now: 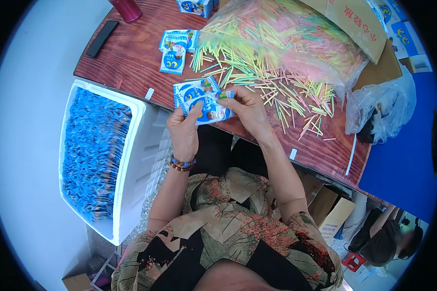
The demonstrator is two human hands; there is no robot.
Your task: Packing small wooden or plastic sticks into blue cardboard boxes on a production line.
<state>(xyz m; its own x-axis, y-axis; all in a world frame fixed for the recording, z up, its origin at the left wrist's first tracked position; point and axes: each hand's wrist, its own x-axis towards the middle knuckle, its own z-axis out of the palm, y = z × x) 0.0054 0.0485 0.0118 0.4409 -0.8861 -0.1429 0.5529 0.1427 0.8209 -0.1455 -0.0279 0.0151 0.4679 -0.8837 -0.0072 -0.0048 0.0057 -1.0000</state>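
Observation:
Several small blue-and-white printed packets (213, 107) are fanned out between my two hands, just over the table's near edge. My left hand (185, 127) pinches their lower left part, thumb on top. Closed on their right end is my right hand (250, 112), its thumb and fingers gripping the corner. More of the same packets (174, 57) lie stacked on the table just beyond. To the right of my hands spreads a loose heap of short yellow, green and pink sticks (272, 80), spilling out of a large clear plastic bag (320, 72).
On my left, a white bin (137, 114) is packed with rows of blue packets. A dark flat object (103, 39) and a red cup (126, 8) lie on the table (145, 48). A cardboard box (388, 65) and crumpled plastic bag (381, 109) stand right. Another person (383, 240) sits lower right.

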